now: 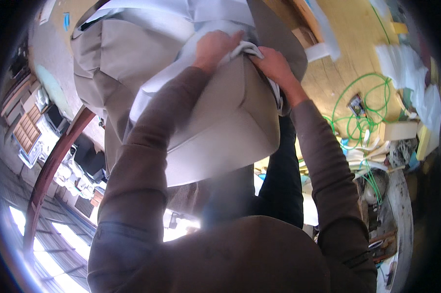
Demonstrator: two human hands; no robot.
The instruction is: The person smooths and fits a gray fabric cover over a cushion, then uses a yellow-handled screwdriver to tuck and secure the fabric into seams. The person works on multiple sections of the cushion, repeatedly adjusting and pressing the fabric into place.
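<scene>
Both hands, our left hand and right hand, are gripping white cloth at twelve o'clock over the grey cushion; covering looks partly finished.

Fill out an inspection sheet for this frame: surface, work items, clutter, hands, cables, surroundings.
Surface: wooden floor, largely covered at the right.
Work items: grey cushion with a white cloth bunched at its top edge; more white sheet lies along its left side.
Clutter: white foam pieces, a pale block, scraps and small parts at the right.
Hands: left hand and right hand both grip the white cloth at the cushion's top, fingers closed on it.
Cables: green cord looped loosely on the floor at the right.
Surroundings: curved wooden rail and boxes at the left; bright windows at the lower left.
</scene>
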